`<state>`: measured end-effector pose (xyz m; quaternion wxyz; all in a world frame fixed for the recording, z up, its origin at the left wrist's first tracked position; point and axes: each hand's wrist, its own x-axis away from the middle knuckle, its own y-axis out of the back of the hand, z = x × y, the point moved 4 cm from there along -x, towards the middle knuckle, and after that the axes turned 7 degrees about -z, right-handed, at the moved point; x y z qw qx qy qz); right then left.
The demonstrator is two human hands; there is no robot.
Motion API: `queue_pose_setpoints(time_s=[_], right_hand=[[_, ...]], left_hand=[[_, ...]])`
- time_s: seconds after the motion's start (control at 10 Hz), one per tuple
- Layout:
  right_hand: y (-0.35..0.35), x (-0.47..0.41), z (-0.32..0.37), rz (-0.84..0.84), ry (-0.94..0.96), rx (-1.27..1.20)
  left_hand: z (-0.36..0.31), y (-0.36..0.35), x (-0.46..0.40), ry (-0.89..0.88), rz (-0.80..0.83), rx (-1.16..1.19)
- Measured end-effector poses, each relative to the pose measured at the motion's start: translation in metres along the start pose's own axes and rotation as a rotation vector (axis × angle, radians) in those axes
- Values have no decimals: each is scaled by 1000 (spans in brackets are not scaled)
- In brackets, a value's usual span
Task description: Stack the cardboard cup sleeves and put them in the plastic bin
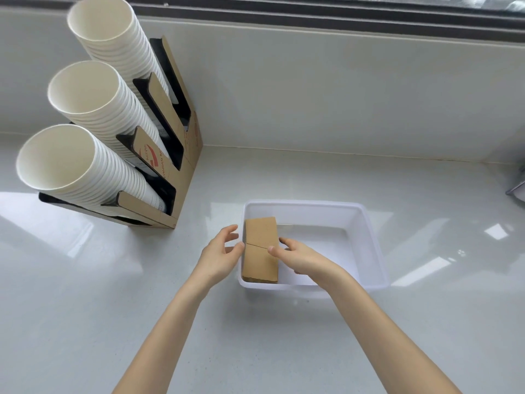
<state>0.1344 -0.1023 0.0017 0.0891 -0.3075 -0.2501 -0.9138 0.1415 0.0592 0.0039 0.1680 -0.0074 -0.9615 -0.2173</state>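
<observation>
A stack of flat brown cardboard cup sleeves (pixel 260 248) lies inside the white translucent plastic bin (pixel 372 243), against its left wall. My left hand (pixel 220 253) is just outside that wall, its thumb touching the stack's left edge and its fingers spread. Inside the bin, my right hand (pixel 298 258) has its fingertips pinching the stack's right edge. Both hands hold the stack from either side.
A cardboard dispenser (pixel 181 155) with three slanted stacks of white paper cups (pixel 82 92) stands at the back left on the white counter (pixel 113 280). A wall runs behind, under a window sill. A metal object (pixel 518 191) pokes in at the right edge.
</observation>
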Motion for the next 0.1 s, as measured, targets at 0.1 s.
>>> queue_pose_setpoints(time_s=[0.1], right_hand=[[8,11,3,-43,17,101]], left_hand=[[-8,0,4,-28,5,-90]])
